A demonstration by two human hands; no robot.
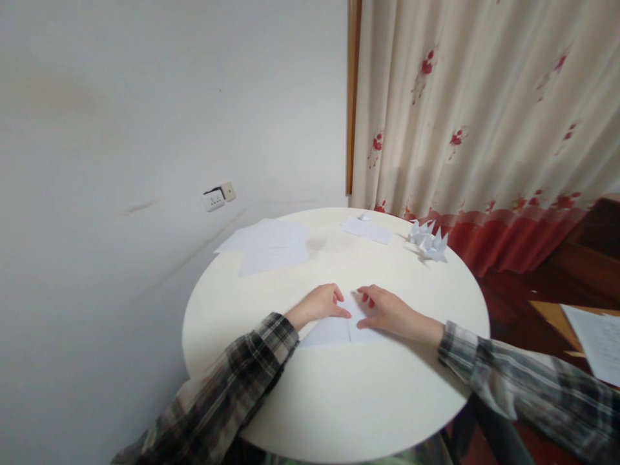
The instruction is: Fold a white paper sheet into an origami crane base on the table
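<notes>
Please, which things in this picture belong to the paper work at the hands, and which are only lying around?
In the work:
paper at the left hand and right hand
probably the white sheets, far left
probably the folded shapes, far right

Only around:
written-looking papers on the wooden surface
curtain
wall socket

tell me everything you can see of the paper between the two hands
The paper is white, thin-looking and plain, lying nearly flat on the round white table. A straight line, either a crease or an edge, runs down it from between the hands to its near side, which looks fairly straight. The left hand is at its left part, the right hand at its right. They hide some of it, so its full outline can't be told.
</notes>
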